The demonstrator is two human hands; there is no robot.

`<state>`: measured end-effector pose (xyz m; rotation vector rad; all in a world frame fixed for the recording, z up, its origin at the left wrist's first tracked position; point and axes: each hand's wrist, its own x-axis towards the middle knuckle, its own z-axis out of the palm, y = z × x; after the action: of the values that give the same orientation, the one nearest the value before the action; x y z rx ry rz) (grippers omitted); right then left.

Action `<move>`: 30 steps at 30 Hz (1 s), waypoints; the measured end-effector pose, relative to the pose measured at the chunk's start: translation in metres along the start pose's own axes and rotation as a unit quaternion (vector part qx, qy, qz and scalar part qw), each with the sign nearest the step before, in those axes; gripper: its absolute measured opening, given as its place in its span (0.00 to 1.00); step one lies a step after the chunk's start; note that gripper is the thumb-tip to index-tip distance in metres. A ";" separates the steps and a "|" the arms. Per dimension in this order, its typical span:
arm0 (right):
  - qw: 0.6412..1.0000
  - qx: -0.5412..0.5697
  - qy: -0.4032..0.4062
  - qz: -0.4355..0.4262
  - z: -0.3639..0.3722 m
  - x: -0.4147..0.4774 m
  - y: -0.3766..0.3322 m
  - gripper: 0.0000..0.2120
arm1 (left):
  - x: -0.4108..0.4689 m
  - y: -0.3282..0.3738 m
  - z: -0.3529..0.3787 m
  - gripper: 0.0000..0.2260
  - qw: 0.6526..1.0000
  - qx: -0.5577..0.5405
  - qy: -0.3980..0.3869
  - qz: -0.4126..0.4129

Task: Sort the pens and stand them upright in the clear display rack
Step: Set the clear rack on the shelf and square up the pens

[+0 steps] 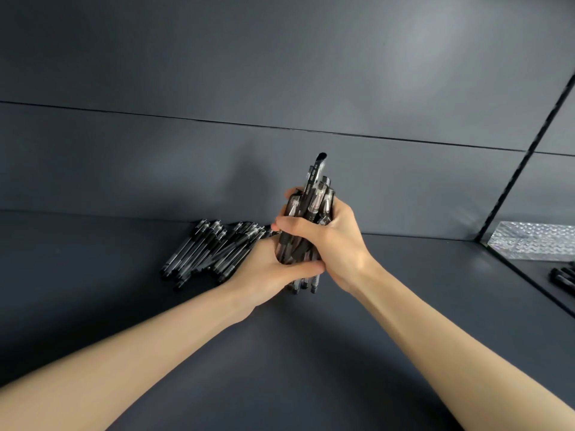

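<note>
I have both hands wrapped round a bundle of pens [311,209] at the centre of the frame, held nearly upright. My right hand [334,241] curls round the upper part and my left hand [267,270] grips lower down. A loose pile of pens [208,253] lies on the table [311,368] just left of centre. The clear rack [535,244] sits at the right edge, well apart. I judge this to be the gathering step. Next I must carry the bundle right, gripping tight so no pen slips.
</note>
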<state>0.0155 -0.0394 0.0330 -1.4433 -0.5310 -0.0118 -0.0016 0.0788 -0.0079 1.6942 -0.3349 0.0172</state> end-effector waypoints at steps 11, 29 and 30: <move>0.987 -0.110 0.114 -0.039 -0.049 0.007 -0.011 0.11 | 0.005 -0.018 -0.011 0.20 0.946 0.315 0.031 0.071; 0.984 -0.116 0.120 0.054 -0.046 0.005 0.022 0.06 | 0.007 -0.012 -0.004 0.05 0.892 0.434 0.122 0.036; 0.985 -0.097 0.130 0.061 -0.045 0.005 0.022 0.07 | 0.007 -0.011 -0.005 0.05 0.907 0.396 0.138 0.026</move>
<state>0.0424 -0.0768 0.0126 -1.6330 -0.2310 -0.1575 0.0084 0.0836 -0.0168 2.4483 -0.1585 0.4875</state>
